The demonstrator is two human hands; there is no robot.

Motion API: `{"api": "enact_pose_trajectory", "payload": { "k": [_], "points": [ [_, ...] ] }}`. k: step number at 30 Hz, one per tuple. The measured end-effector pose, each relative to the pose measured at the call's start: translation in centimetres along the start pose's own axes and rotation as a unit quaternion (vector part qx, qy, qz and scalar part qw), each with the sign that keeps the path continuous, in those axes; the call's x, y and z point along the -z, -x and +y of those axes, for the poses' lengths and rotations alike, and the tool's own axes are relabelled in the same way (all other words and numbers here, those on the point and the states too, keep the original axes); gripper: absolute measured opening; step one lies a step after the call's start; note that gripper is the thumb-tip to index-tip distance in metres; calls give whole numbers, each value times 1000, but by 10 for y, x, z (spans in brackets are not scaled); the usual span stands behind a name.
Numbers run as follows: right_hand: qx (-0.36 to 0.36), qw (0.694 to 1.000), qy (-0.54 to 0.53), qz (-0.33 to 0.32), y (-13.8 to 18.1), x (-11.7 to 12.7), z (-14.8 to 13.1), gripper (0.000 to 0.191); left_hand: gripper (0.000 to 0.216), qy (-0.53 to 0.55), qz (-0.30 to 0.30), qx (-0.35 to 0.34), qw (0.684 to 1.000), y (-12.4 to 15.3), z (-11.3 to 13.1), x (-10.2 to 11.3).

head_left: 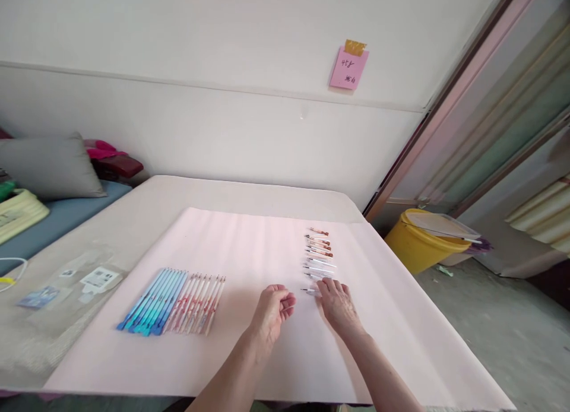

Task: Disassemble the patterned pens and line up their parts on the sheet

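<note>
Over the middle of the pink sheet (249,246), my left hand (275,311) is loosely curled, with the thumb apart from the bent fingers and nothing visible in it. My right hand (341,305) is closed over the back end of a white pen (310,291), whose dark tip points left. Above it lie several more white pens (320,266) in a column, then several brown-ended pens (319,246) farther back. To the left, several blue pens (155,299) sit side by side, touching a row of red-and-white patterned pens (196,305), tips away from me.
Clear plastic packaging (75,287) with labels lies on the beige table cover (129,228) at left. A grey cushion (48,165) is on a blue seat beyond it. A yellow bin (412,243) stands right of the table. A pink note (350,67) is taped to the wall.
</note>
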State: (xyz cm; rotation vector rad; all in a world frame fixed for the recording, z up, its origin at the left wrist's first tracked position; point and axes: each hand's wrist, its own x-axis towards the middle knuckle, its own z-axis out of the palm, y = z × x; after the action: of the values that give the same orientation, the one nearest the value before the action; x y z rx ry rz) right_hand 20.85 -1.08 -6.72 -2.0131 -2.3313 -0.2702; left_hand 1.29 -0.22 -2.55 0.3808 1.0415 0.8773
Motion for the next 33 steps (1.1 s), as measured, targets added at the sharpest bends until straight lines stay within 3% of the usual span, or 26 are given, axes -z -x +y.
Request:
{"api": "enact_pose_trajectory", "payload": {
  "k": [9,15,19,22,24,25,26,29,31,33],
  "points": [
    [-49,998,33,10,-3,-7,1,14,22,-3,-20,1,1000,4,3,6],
    [-62,997,31,16,-2,9,-7,11,20,-32,-20,-9,999,2,-1,7],
    [-21,999,6,-27,-4,23,-24,11,17,-95,-12,-21,995,4,-3,10],
    [7,997,-20,-76,-5,31,-37,11,14,-186,-33,-73,979,8,5,14],
    [29,994,-32,-102,-4,33,-45,11,13,-305,-42,-131,942,11,18,19],
    [42,992,-38,-113,-3,34,-49,11,12,-383,-29,-160,909,11,26,23],
    [54,990,-43,-126,-2,35,-52,12,12,-471,-1,-186,862,12,34,28],
    [79,982,-57,-163,2,35,-62,14,20,-683,157,-214,681,11,55,49],
    [91,978,-65,-173,4,35,-68,16,26,-715,222,-197,633,9,64,67],
    [100,978,-70,-172,5,36,-71,17,29,-724,246,-177,620,5,70,82]
  ]
}}
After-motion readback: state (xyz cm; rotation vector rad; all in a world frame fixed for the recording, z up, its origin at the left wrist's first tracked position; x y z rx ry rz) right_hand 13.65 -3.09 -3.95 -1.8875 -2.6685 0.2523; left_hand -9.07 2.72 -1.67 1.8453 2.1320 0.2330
